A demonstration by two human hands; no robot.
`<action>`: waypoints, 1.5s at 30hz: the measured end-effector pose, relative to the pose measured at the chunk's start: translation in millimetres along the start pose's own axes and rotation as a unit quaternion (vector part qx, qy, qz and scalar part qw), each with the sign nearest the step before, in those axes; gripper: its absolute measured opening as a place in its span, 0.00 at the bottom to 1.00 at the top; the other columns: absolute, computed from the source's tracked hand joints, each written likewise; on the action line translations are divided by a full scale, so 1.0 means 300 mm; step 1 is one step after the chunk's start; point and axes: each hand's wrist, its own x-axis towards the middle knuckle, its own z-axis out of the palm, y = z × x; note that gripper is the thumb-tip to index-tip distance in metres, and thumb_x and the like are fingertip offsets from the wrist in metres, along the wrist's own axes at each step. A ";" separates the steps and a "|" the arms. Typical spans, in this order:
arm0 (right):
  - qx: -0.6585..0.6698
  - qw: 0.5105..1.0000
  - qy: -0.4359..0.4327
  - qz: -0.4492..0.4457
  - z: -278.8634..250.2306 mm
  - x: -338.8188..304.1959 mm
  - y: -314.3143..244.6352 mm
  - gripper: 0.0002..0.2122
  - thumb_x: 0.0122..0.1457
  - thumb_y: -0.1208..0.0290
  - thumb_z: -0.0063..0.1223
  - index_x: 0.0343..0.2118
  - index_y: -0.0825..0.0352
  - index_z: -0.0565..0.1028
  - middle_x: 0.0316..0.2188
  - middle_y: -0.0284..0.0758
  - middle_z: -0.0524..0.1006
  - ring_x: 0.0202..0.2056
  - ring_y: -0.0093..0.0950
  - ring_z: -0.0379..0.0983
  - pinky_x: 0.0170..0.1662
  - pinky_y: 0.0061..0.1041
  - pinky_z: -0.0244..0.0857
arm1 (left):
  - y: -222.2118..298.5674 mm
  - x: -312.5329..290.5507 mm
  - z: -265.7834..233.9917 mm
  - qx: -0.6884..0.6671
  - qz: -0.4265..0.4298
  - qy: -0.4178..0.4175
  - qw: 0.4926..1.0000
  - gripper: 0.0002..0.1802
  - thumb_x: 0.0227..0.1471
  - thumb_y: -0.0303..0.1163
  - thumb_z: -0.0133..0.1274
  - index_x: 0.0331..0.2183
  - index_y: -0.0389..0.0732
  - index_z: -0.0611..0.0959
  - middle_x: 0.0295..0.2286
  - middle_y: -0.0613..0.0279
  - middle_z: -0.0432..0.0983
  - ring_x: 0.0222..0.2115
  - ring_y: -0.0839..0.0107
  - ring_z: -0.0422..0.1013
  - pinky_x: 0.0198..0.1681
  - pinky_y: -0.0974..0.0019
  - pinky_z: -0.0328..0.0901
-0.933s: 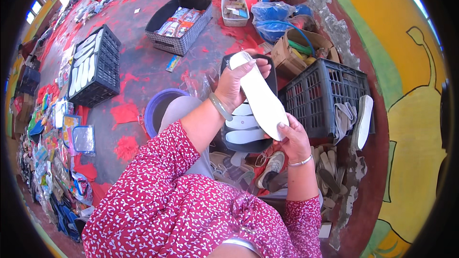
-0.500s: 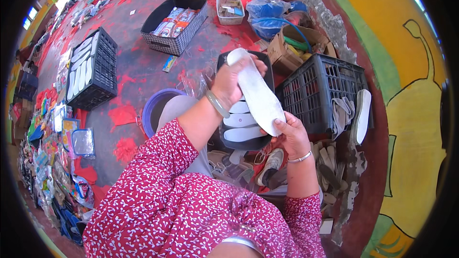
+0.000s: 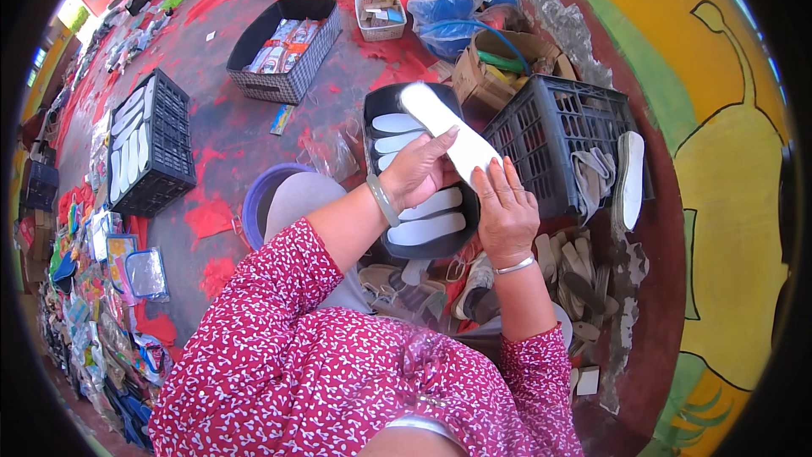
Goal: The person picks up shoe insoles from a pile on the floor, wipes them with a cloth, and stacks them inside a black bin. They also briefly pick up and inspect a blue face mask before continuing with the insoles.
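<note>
A white insole [image 3: 448,131] slants above a black tray [image 3: 379,100] in front of me. My left hand [image 3: 419,171] is closed on its middle, thumb lying along the edge. My right hand [image 3: 509,211] rests over the lower end, back upward, with its fingers stretched flat on the surface; its thumb is hidden. Inside the tray several white insoles [image 3: 428,229] lie side by side, partly covered by my hands.
A dark plastic crate [image 3: 554,131] stands right of the tray, a grey cloth and a shoe [image 3: 628,182] at its side. Loose shoes [image 3: 478,288] lie below. To the left are a purple bucket [image 3: 252,203], a crate of insoles [image 3: 173,144] and a checked box [image 3: 288,80].
The insole now shows a smoother, brighter white face. My left hand has slid down to its middle, and my right hand has gone from pinching the end to lying flat over it.
</note>
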 end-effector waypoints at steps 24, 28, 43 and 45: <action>0.760 0.403 -0.121 0.495 0.024 -0.020 0.027 0.16 0.60 0.65 0.45 0.44 0.74 0.67 0.35 0.41 0.76 0.34 0.30 0.77 0.28 0.18 0.68 | 0.164 -0.002 0.019 -0.021 0.204 0.001 0.979 0.20 0.52 0.28 0.50 0.47 0.38 0.67 0.39 0.52 0.72 0.45 0.58 0.67 0.52 0.55 0.61; 0.761 0.392 -0.178 0.485 0.019 -0.017 0.021 0.15 0.58 0.67 0.48 0.42 0.73 0.69 0.34 0.42 0.77 0.32 0.30 0.77 0.27 0.17 0.68 | 0.188 -0.009 -0.022 -0.046 0.232 0.008 0.972 0.18 0.52 0.28 0.48 0.46 0.40 0.68 0.35 0.51 0.73 0.43 0.54 0.69 0.51 0.51 0.62; 0.742 0.401 -0.278 0.459 0.028 -0.022 0.021 0.17 0.54 0.71 0.53 0.42 0.78 0.69 0.32 0.44 0.76 0.29 0.31 0.76 0.33 0.27 0.72 | 0.168 -0.025 -0.002 -0.034 0.172 0.003 0.985 0.17 0.55 0.39 0.46 0.43 0.39 0.69 0.32 0.52 0.74 0.36 0.59 0.72 0.46 0.53 0.65; 0.743 0.415 -0.274 0.449 0.025 -0.020 0.017 0.15 0.55 0.69 0.52 0.40 0.76 0.71 0.29 0.42 0.77 0.27 0.29 0.77 0.27 0.19 0.70 | 0.166 -0.017 -0.006 -0.075 0.158 0.017 0.984 0.19 0.56 0.41 0.44 0.44 0.39 0.68 0.34 0.48 0.74 0.38 0.56 0.71 0.48 0.53 0.64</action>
